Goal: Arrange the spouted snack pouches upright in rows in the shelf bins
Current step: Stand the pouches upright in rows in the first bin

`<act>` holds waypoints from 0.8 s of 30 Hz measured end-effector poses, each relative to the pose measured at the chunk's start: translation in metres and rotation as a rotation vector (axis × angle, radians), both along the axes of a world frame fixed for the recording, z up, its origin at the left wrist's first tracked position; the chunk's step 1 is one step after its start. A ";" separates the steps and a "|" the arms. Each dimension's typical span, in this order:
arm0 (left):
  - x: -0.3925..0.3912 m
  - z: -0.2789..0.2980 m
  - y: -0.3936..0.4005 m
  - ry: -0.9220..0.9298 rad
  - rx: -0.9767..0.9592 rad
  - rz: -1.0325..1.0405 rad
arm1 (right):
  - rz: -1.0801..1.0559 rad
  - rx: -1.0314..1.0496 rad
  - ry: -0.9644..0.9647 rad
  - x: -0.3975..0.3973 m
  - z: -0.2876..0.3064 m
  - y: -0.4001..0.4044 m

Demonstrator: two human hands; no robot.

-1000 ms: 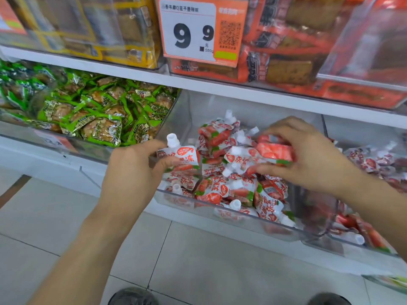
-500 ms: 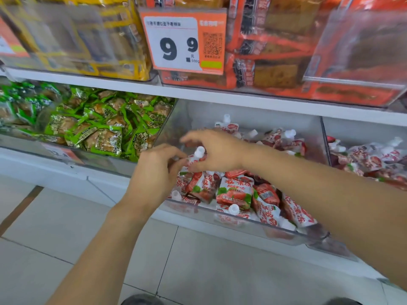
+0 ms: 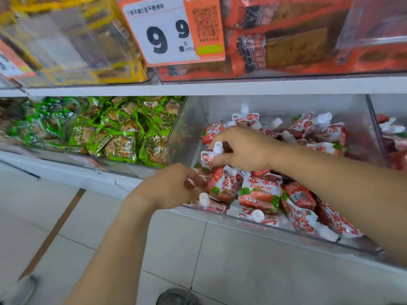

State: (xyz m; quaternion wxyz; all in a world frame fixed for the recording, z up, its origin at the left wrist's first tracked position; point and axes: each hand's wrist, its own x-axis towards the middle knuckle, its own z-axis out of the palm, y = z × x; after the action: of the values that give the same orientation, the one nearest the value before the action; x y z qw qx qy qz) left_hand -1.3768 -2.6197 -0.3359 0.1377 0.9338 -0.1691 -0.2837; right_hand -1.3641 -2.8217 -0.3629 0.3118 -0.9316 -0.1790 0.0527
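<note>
1. A clear plastic shelf bin (image 3: 259, 226) sits on the lower shelf, holding a loose heap of red-and-white strawberry-print pouches with white screw spouts (image 3: 261, 192).
2. Most pouches lie flat or tilted, overlapping one another. One pouch at the back (image 3: 245, 116) stands upright with its spout pointing up.
3. The right hand (image 3: 242, 149) reaches across from the right into the left part of the bin. Its grip is closed around one upright spouted pouch (image 3: 208, 158), fingers curled around the body just below the white spout.
4. That held pouch stands near the bin's left wall, spout up, above the heap.
5. The left hand (image 3: 171, 186) is at the bin's front left corner, fingers bent inward toward the pouches. It is blurred, so I cannot tell whether its grip holds anything.
6. To the left, a neighbouring clear bin is filled with green foil-wrapped snack packets (image 3: 119, 133).
7. To the right, another bin holds more red-and-white pouches (image 3: 394, 137), only partly in view.
8. On the shelf above hangs an orange-and-white price card printed with 9.9 (image 3: 174, 31), in front of orange snack packs (image 3: 297, 40) and yellow ones (image 3: 77, 45).
9. Pale floor tiles (image 3: 220, 260) show below the shelf.
</note>
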 end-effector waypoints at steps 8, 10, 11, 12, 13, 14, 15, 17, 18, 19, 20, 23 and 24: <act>0.005 -0.010 -0.013 -0.039 0.014 0.041 | -0.053 0.067 -0.065 0.002 -0.001 -0.005; 0.003 -0.008 -0.016 -0.006 0.034 -0.010 | -0.060 0.073 -0.061 0.002 -0.003 -0.006; 0.003 -0.008 -0.016 0.040 -0.008 0.011 | -0.057 0.075 -0.059 0.001 -0.002 -0.006; 0.002 -0.009 -0.015 0.091 -0.069 0.059 | -0.052 0.075 -0.055 0.001 -0.002 -0.005; 0.001 -0.011 -0.012 0.123 -0.125 0.110 | -0.046 0.074 -0.052 0.000 -0.002 -0.005; 0.000 -0.013 -0.009 0.130 -0.164 0.148 | -0.041 0.071 -0.048 0.000 -0.002 -0.005; 0.000 -0.016 -0.006 0.121 -0.191 0.171 | -0.039 0.068 -0.041 -0.001 -0.002 -0.005; -0.003 -0.021 -0.002 0.069 -0.233 0.208 | -0.042 0.074 -0.025 -0.001 -0.001 -0.005; -0.005 -0.022 -0.003 0.010 -0.244 0.220 | -0.048 0.080 -0.020 0.000 -0.001 -0.005; -0.007 -0.023 -0.004 -0.071 -0.251 0.231 | -0.057 0.083 -0.021 0.000 0.000 -0.005; -0.009 -0.023 -0.004 -0.163 -0.256 0.240 | -0.065 0.082 -0.028 0.000 0.001 -0.006; -0.013 -0.018 -0.003 -0.338 -0.237 0.165 | -0.067 0.077 -0.060 -0.001 0.002 -0.007; -0.015 -0.017 -0.002 -0.369 -0.207 0.104 | -0.061 0.071 -0.065 -0.001 0.003 -0.007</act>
State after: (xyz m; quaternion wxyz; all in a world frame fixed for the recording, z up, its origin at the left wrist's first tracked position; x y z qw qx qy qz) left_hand -1.3914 -2.6212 -0.3530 0.2141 0.9582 -0.1714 -0.0817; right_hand -1.3653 -2.8289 -0.3599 0.3400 -0.9263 -0.1622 0.0064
